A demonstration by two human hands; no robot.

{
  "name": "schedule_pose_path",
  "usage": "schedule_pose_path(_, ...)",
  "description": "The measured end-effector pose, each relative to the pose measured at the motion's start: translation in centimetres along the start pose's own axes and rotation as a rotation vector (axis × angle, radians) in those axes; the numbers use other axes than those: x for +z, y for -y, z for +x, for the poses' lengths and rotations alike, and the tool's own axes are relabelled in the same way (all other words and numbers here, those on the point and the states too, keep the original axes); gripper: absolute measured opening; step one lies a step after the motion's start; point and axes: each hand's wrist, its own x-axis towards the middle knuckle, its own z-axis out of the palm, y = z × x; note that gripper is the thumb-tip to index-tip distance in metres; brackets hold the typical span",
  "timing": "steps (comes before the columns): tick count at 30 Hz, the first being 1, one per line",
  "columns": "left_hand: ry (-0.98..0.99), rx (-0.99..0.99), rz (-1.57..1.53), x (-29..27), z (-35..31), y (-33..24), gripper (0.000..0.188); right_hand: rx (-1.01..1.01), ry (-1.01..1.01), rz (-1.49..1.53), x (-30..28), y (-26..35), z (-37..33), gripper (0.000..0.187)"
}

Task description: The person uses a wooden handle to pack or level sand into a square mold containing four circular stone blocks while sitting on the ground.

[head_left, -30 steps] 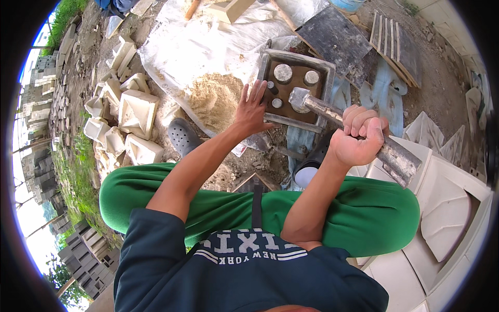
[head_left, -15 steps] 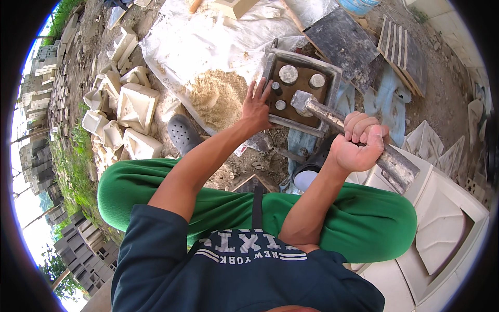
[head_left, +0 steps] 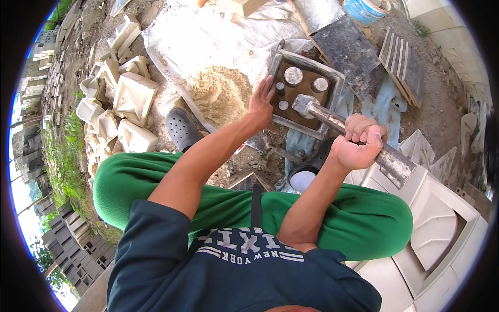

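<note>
Currently, right fingers clasp a hammer, left fingers extended against a box.

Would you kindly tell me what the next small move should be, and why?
Perhaps tap down gently with the hammer: the right hand grips it, its head is over the frame, and the left hand is at the frame's left edge.

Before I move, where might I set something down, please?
Free: the white sheet between sand pile and cream block; bare dirt right of the slatted boards. Crowded: the box frame, with cylinders, left hand and hammer.
</note>
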Motion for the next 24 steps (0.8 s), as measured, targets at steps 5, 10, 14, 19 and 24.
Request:
schedule_pose_path(5,-0.01,0.021,0.02,-0.2,-0.4,0.0,0.101,0.014,0.005,0.005,0.2,0.4,-0.3,0.021)
schedule_pose_path(10,-0.145,0.031,-0.088,1.0,-0.5,0.3,0.091,0.012,0.054,-0.061,-0.4,0.9,-0.5,0.021)
schedule_pose_path(14,-0.32,0.086,-0.215,2.4,-0.5,0.6,0.081,0.008,0.024,-0.015,-0.1,1.7,-0.7,0.021)
schedule_pose_path(19,-0.595,0.22,-0.33,5.0,-0.7,1.7,0.071,-0.026,-0.005,0.03,-0.4,2.6,-0.7,0.021)
schedule_pose_path(24,-0.74,0.304,-0.412,5.0,-1.3,3.0,0.066,-0.045,-0.028,-0.057,-0.8,3.0,-0.6,0.023)
